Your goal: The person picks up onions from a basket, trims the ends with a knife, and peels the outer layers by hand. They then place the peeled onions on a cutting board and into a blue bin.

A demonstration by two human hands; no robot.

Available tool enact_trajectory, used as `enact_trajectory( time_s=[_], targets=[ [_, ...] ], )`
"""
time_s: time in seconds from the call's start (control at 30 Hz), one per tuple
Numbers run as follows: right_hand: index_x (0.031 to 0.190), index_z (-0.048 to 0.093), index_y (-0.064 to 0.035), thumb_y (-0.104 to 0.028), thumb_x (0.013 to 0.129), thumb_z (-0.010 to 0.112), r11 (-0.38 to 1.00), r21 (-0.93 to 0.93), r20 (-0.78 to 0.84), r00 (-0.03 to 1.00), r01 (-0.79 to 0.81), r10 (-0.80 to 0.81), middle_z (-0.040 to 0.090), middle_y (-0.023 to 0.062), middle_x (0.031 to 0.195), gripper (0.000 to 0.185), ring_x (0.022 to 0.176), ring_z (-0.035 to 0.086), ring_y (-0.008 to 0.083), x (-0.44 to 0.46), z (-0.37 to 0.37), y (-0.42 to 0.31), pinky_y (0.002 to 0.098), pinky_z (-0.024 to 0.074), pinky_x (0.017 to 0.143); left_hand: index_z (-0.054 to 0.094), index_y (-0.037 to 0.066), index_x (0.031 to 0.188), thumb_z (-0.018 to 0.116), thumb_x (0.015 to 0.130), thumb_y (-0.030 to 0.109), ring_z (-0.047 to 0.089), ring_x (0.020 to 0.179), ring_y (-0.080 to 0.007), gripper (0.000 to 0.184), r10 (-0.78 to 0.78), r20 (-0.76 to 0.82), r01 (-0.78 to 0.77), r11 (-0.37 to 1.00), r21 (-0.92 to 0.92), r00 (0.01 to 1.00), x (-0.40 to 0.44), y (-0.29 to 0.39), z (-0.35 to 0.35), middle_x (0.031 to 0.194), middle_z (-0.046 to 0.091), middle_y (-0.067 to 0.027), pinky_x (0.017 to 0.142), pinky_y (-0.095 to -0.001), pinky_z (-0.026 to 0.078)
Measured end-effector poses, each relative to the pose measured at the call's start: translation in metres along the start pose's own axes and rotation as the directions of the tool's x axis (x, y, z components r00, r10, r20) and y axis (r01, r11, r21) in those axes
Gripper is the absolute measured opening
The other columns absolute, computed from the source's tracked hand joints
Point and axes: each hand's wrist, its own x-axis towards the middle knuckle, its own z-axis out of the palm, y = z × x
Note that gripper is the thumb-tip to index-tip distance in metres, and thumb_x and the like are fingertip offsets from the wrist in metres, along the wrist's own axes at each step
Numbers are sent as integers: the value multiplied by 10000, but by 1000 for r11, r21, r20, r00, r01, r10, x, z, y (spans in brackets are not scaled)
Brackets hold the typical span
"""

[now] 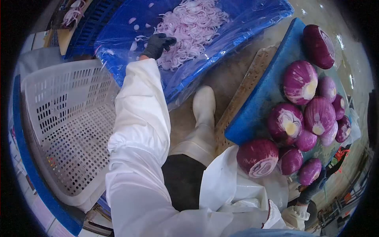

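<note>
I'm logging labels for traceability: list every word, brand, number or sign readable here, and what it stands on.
None can be read.
No lettering shows on the white crate, blue plastic liner or whole onions.
Details along the picture's edges are too small and blurred to tell.

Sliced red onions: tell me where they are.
In the head view, the sliced red onions lie heaped at top centre on the blue plastic sheet, right by the gloved left hand.

The right hand (313, 189) is partly hidden behind the onions (292, 122), its hold unclear. Whether the left hand (158, 45) grasps any onion slices (193, 27) cannot be told. The top edge crops the blue sheet (256, 12).
</note>
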Motion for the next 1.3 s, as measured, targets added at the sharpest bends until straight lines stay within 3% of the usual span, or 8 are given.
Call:
enact_trajectory(
  time_s=[0.1, 0.33, 0.53, 0.63, 0.87, 0.97, 1.13, 1.3],
  targets=[
    [1262, 555, -10, -181, 967, 458, 979, 163, -44, 991, -121, 130, 579, 127, 1193, 354, 1087, 557, 261, 0, 5, -7, 397, 433, 961, 731, 71, 877, 657, 795, 192, 593, 615, -239, 164, -96, 139, 154, 849, -506, 986, 7, 45, 20, 777, 635, -152, 575, -331, 465],
    [1267, 550, 5, -290, 999, 413, 959, 208, 24, 981, -195, 195, 569, 122, 1213, 422, 1105, 548, 251, 2, -2, 15, 396, 413, 985, 696, 54, 756, 700, 666, 421, 588, 652, -368, 377, 332, 267, -421, 788, 449, 905, 12, 47, 90, 727, 616, -207, 647, -477, 462],
    [1235, 571, 19, -335, 988, 468, 915, 343, -21, 972, -213, 235, 552, 97, 1221, 444, 1109, 541, 222, 2, 2, 14, 394, 422, 978, 684, 34, 724, 735, 758, 282, 585, 596, -190, 256, -300, 62, 294, 840, -455, 952, 23, 65, 38, 646, 621, -80, 570, -362, 453],
    [1241, 568, 21, -330, 987, 482, 961, 243, -19, 989, -135, 143, 558, 98, 1216, 442, 1111, 540, 221, 1, 1, 0, 394, 418, 984, 746, 57, 971, 586, 876, 117, 613, 657, -139, 195, -133, -79, 64, 815, -576, 988, 22, 33, -2, 805, 689, -88, 602, -295, 478],
    [1255, 562, 18, -305, 1015, 413, 927, 315, -39, 973, -204, 228, 574, 103, 1221, 429, 1103, 543, 224, 1, -2, 28, 395, 412, 981, 729, 99, 916, 662, 729, 287, 662, 836, -326, 273, -426, -102, 437, 863, 251, 899, 38, 45, -31, 900, 688, -169, 752, -400, 511],
    [1257, 557, 25, -283, 1019, 406, 875, 419, -22, 960, -244, 278, 583, 99, 1218, 418, 1088, 554, 229, 0, 3, 11, 395, 419, 974, 722, 135, 882, 631, 727, 373, 647, 951, -333, 297, 90, -44, -24, 644, 765, 995, 39, 33, -5, 970, 681, -154, 848, -479, 480],
    [1259, 555, 24, -265, 1002, 434, 934, 268, -22, 968, -235, 250, 576, 103, 1221, 406, 1090, 555, 242, 3, -3, 25, 404, 429, 966, 714, 165, 959, 606, 713, 312, 620, 1042, -327, 306, -306, 77, 174, 712, 681, 949, 39, 1, 42, 1082, 654, -147, 871, -515, 472],
    [1261, 554, 6, -237, 990, 410, 817, 511, 16, 953, -267, 302, 582, 118, 1202, 391, 1074, 564, 249, 0, 5, 8, 405, 438, 951, 697, 90, 732, 629, 658, 251, 627, 830, -356, 189, 115, -26, -87, 865, 495, 993, 27, 38, 39, 803, 653, -170, 748, -487, 481]
  ],
)
